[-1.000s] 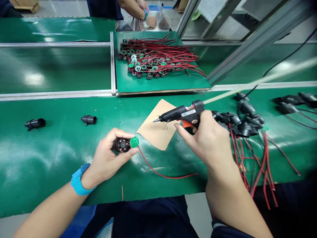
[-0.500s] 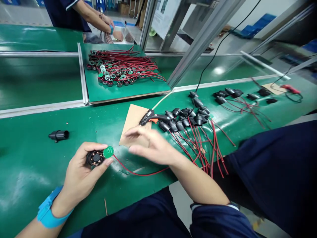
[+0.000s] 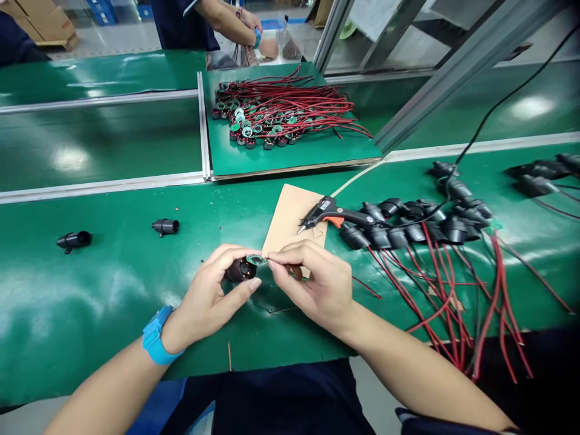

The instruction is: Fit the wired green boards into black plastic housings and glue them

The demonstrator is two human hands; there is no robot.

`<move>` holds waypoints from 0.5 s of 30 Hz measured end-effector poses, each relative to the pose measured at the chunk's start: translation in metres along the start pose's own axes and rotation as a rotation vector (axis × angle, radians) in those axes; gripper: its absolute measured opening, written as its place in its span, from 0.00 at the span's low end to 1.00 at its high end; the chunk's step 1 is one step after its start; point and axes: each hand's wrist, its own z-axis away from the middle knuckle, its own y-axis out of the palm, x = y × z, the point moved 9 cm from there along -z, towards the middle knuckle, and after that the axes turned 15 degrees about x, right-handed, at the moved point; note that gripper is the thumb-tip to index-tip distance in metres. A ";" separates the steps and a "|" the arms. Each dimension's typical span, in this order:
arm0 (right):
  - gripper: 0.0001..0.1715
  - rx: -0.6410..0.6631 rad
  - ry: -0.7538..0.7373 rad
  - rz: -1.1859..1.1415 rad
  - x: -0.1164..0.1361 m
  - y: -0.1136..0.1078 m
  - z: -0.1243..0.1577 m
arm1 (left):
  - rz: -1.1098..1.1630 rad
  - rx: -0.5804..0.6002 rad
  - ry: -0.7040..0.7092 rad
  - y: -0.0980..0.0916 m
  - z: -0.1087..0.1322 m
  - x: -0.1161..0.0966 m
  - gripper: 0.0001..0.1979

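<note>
My left hand (image 3: 212, 296), with a blue wristband, is closed around a small dark round housing (image 3: 239, 272) just above the green belt. My right hand (image 3: 312, 284) pinches a small green circuit disc (image 3: 256, 260) at the housing's open end, thumb and forefinger together. A red wire (image 3: 366, 287) trails from under my right hand toward the right. The black hot glue gun (image 3: 333, 212) lies on its side, its nozzle over a brown cardboard piece (image 3: 290, 211), with no hand on it.
Several black housings with red wires (image 3: 417, 223) lie in a heap to the right. Two loose black housings (image 3: 165, 227) (image 3: 74, 240) sit on the belt (image 3: 90, 290) at left. A raised green board (image 3: 254, 158) holds many wired parts (image 3: 281, 109). Another person (image 3: 217, 24) works at the far side.
My right hand set the glue gun down by the cardboard, then came over to the housing and pinched the green disc. My left hand kept hold of the housing.
</note>
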 end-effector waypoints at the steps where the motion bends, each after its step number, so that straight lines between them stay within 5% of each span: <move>1: 0.07 -0.003 -0.057 0.073 0.007 0.000 0.001 | 0.005 -0.004 0.003 0.000 0.000 -0.001 0.17; 15: 0.17 0.160 -0.300 0.508 0.039 0.016 0.014 | 0.108 0.147 -0.074 0.013 -0.003 0.003 0.17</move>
